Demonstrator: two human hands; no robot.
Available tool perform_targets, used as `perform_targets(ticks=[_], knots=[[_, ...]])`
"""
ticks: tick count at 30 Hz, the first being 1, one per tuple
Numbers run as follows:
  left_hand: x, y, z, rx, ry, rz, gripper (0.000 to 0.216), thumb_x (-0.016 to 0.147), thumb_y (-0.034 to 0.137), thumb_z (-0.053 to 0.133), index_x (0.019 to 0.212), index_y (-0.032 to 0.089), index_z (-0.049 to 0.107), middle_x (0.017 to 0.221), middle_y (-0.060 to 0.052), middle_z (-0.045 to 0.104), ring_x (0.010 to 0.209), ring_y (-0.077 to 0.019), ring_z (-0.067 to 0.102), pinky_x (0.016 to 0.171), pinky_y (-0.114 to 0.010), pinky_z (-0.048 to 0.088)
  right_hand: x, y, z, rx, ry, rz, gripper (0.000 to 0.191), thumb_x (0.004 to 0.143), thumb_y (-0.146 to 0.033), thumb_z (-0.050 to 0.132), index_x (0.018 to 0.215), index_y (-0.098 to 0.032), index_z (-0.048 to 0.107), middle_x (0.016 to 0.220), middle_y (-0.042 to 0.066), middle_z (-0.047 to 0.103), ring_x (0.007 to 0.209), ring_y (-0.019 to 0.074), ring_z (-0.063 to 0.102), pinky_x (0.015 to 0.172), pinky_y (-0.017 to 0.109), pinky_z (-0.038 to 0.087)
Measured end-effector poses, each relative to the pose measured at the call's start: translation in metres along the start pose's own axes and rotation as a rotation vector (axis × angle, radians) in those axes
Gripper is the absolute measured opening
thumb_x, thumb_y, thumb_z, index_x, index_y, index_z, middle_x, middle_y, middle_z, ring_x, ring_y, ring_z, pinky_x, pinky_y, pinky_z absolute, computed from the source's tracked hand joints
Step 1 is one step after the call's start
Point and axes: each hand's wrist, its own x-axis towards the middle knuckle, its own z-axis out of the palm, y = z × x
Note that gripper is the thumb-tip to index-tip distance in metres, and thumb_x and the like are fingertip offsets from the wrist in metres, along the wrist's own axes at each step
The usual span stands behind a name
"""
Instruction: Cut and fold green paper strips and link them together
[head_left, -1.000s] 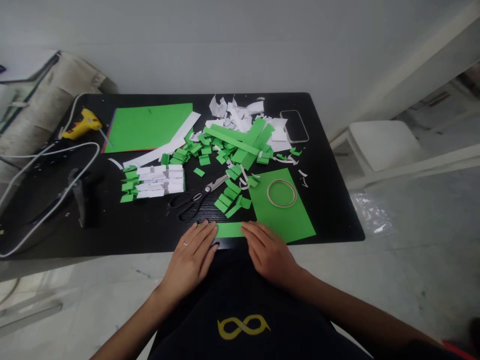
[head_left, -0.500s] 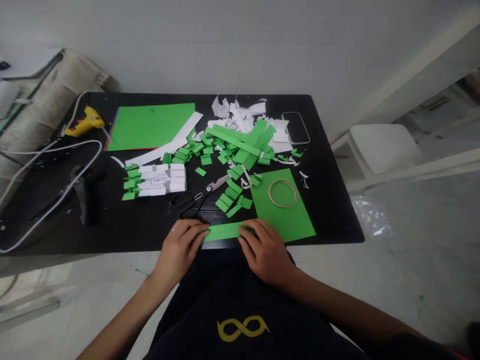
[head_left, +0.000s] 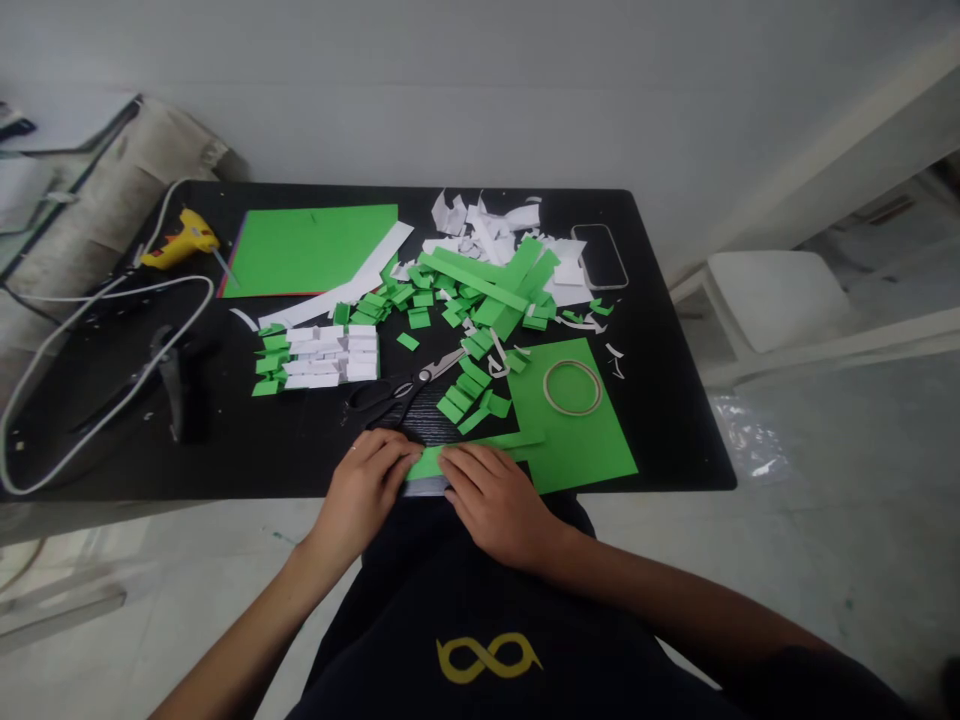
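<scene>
A green paper strip (head_left: 430, 462) lies along the table's front edge under both hands. My left hand (head_left: 375, 468) is closed on its left end, fingertips pressed at the paper. Close beside it, my right hand (head_left: 495, 500) presses its fingers onto the strip's middle; the right part of the strip runs out beyond the fingers. Just behind the hands lie black-handled scissors (head_left: 405, 388), blades slightly apart. A green sheet (head_left: 577, 450) with a roll of tape (head_left: 572, 388) on it is to the right. Small folded green pieces (head_left: 465, 390) lie behind the strip.
A folded white-and-green paper assembly (head_left: 319, 358) sits left. Farther back are a green sheet stack (head_left: 307, 250), heaped white scraps (head_left: 480, 225) and a phone-shaped outline (head_left: 600, 257). A yellow glue gun (head_left: 180, 240), white cable (head_left: 112, 290) and black stapler-like tool (head_left: 172, 380) occupy the left side.
My right hand has slid left along the green strip, closer to my left hand. More of the strip's right end now shows. The view has shifted slightly.
</scene>
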Motion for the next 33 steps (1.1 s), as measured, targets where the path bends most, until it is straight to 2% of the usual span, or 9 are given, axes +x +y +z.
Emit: perform_targets(ticks=[7, 13, 19, 25, 29, 33], knots=[[-0.001, -0.002, -0.002, 0.036, -0.011, 0.032, 0.018, 0.106, 0.021, 0.056, 0.108, 0.02, 0.074, 0.099, -0.006, 0.07, 0.095, -0.0216, 0.066, 0.088, -0.035, 0.054, -0.003, 0.001, 0.002, -0.046, 0.004, -0.009, 0.034, 0.107, -0.019, 0.055, 0.137, -0.007, 0.066, 0.138, 0.014, 0.073, 0.124, 0.0286, 0.066, 0.105, 0.044, 0.057], [-0.007, -0.003, -0.002, 0.165, -0.019, 0.173, 0.039, 0.103, 0.009, 0.05, 0.124, 0.029, 0.077, 0.111, -0.008, 0.069, 0.101, -0.024, 0.064, 0.087, -0.038, 0.053, -0.007, 0.0, 0.004, -0.049, -0.005, -0.001, 0.036, 0.107, -0.021, 0.055, 0.139, -0.008, 0.066, 0.141, 0.014, 0.071, 0.129, 0.0288, 0.064, 0.111, 0.045, 0.055], [-0.014, -0.003, 0.001, 0.291, -0.035, 0.214, 0.046, 0.1, 0.002, 0.05, 0.129, 0.027, 0.075, 0.11, -0.01, 0.07, 0.098, -0.027, 0.062, 0.081, -0.039, 0.049, -0.014, 0.003, 0.002, 0.003, -0.002, 0.024, 0.04, 0.107, -0.021, 0.054, 0.145, -0.01, 0.062, 0.146, 0.014, 0.068, 0.137, 0.027, 0.062, 0.118, 0.046, 0.052], [-0.014, -0.004, 0.002, 0.289, -0.014, 0.205, 0.044, 0.1, 0.003, 0.054, 0.128, 0.029, 0.075, 0.108, -0.009, 0.071, 0.095, -0.0267, 0.061, 0.078, -0.038, 0.047, -0.026, 0.009, -0.01, -0.021, 0.02, 0.065, 0.04, 0.108, -0.022, 0.052, 0.142, -0.004, 0.063, 0.144, 0.018, 0.068, 0.135, 0.029, 0.063, 0.117, 0.046, 0.054], [-0.013, -0.002, 0.002, 0.27, -0.002, 0.192, 0.042, 0.099, 0.003, 0.055, 0.125, 0.029, 0.075, 0.108, -0.009, 0.07, 0.095, -0.0259, 0.062, 0.078, -0.038, 0.046, -0.035, 0.013, -0.016, -0.037, 0.038, 0.106, 0.041, 0.108, -0.024, 0.052, 0.143, -0.007, 0.062, 0.142, 0.019, 0.069, 0.133, 0.0301, 0.064, 0.114, 0.048, 0.056], [-0.01, 0.008, 0.005, 0.233, 0.006, 0.16, 0.032, 0.101, 0.006, 0.054, 0.121, 0.021, 0.074, 0.11, -0.011, 0.069, 0.099, -0.0266, 0.062, 0.082, -0.04, 0.047, -0.039, 0.017, -0.017, -0.01, 0.093, 0.132, 0.038, 0.107, -0.024, 0.054, 0.139, -0.006, 0.065, 0.133, 0.021, 0.072, 0.127, 0.0308, 0.067, 0.108, 0.047, 0.06]])
